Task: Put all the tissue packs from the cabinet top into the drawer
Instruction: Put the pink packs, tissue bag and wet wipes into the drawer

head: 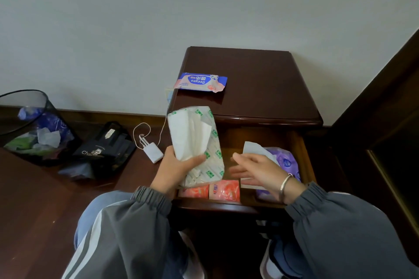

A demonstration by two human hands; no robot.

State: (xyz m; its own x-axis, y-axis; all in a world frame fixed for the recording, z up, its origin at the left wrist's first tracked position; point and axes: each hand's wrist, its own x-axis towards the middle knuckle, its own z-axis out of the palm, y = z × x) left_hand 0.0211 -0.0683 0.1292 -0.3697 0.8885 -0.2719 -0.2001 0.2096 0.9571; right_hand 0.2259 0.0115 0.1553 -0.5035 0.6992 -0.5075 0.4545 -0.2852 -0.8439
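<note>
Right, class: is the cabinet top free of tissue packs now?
No, a blue and pink pack lies on the cabinet top, and the left hand holds a white and green pack.

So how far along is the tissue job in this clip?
Done: two small pink packs and a purple pack lie in the open wooden drawer. In hand: the left hand grips a white, green-printed soft pack over the drawer; the right hand hovers open. Left: the blue-and-pink wipes pack on the dark cabinet top.
</note>
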